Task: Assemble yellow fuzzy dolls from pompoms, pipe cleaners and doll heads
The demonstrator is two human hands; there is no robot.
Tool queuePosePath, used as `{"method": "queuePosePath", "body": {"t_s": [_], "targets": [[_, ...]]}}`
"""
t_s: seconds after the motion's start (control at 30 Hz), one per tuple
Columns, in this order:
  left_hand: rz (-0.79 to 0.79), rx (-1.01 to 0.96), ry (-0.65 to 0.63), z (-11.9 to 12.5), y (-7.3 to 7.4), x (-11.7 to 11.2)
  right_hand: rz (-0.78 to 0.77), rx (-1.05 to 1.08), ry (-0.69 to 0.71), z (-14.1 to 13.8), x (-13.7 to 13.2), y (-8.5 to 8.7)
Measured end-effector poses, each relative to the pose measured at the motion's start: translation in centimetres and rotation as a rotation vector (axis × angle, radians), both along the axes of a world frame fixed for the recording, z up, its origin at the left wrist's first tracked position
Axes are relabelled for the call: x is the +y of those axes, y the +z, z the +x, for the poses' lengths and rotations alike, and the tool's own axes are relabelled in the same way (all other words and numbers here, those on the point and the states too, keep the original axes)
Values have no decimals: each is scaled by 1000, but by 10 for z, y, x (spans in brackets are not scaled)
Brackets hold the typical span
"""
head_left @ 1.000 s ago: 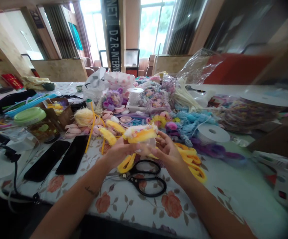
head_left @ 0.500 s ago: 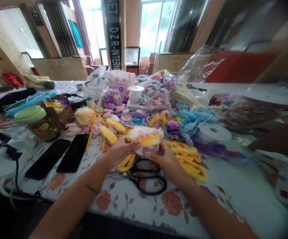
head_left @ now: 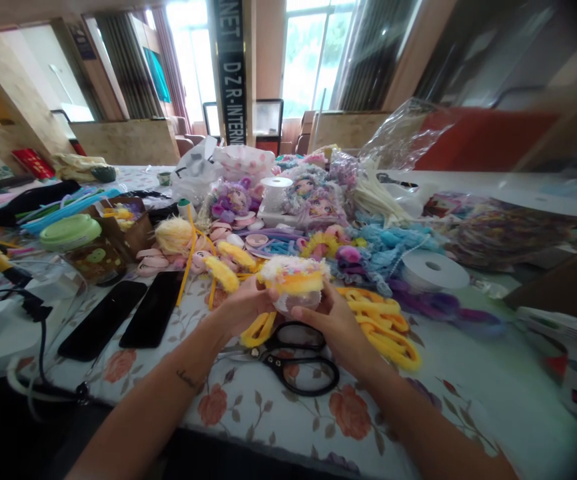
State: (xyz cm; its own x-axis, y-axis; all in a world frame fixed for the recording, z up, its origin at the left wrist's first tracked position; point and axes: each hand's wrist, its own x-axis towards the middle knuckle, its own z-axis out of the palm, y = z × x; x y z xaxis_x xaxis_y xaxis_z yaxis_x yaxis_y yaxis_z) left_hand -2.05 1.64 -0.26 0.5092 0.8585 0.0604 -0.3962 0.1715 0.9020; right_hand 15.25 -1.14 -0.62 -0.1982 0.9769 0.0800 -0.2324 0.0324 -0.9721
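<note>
Between my two hands is a small round craft piece (head_left: pixel 296 283), with a fluffy white and pink top, a yellow fuzzy band and a clear or whitish lower part. My left hand (head_left: pixel 251 303) grips its left side. The fingers of my right hand (head_left: pixel 331 313) close round its right side, the thumb at the lower front. Just below lie black-handled scissors (head_left: pixel 301 360) on the flowered cloth. Yellow fuzzy strips (head_left: pixel 383 323) lie right of my right hand. Two fluffy yellow pieces (head_left: pixel 222 273) rest behind my left hand.
Two black phones (head_left: pixel 151 310) lie at left, near a green-lidded jar (head_left: pixel 81 247). Doll heads (head_left: pixel 321 203), ribbons and yarn are heaped behind. A white ribbon spool (head_left: pixel 433 268) and a white device (head_left: pixel 568 353) stand at right. Cables (head_left: pixel 41 333) run along the left edge.
The whole view has shifted slightly, so everything sits a little lower and further right. My left fingers have moved a little on the craft piece; both hands still hold it.
</note>
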Motion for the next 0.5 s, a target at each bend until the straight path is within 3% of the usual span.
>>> {"method": "queuePosePath", "body": {"t_s": [0.1,0.17,0.23,0.5], "targets": [[55,92,178,0,5,-3,-33,-46,-30,1,1,2],[197,210,389,1,8,-4,-57,-91,-52,2,1,2],[396,331,510,1,10,-4,-60,-140,-65,3,1,1],[927,620,604,1,3,1,29,-343,-76,-1,-3,-3]]}}
